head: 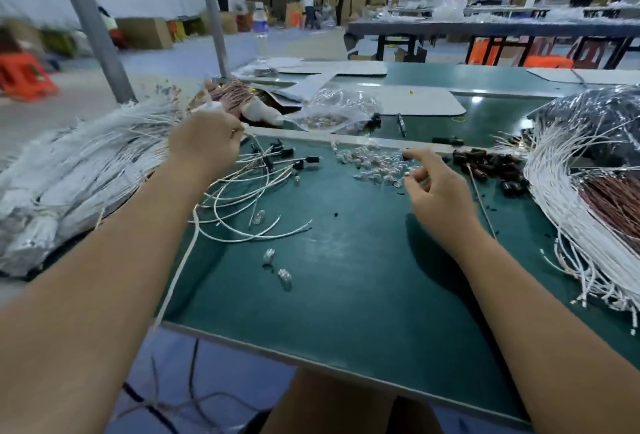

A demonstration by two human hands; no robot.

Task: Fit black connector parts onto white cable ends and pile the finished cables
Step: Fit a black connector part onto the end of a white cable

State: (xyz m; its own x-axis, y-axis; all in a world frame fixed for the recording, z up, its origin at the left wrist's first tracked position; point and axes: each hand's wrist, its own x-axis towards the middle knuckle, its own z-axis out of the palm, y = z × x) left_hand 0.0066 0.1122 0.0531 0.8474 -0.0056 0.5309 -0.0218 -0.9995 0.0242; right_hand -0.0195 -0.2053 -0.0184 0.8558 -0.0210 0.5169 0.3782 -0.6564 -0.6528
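My left hand (204,142) pinches the end of a white cable (180,271) that trails down past the green board's left edge. It hovers over a loose tangle of white cables with black connectors (263,184). My right hand (433,187) has curled fingers at a scatter of small clear parts (374,163), and it seems to pinch a tiny piece; the index finger points toward them. A heap of black connector parts (491,163) lies just right of that hand. A big bundle of white cables (581,225) fans over the right side.
A large pile of white cables (76,170) covers the left. A clear plastic bag (339,108) lies behind the green board (346,295). Loose clear parts (277,264) sit mid-board. Metal posts (93,25) rise at the back left. People stand far behind.
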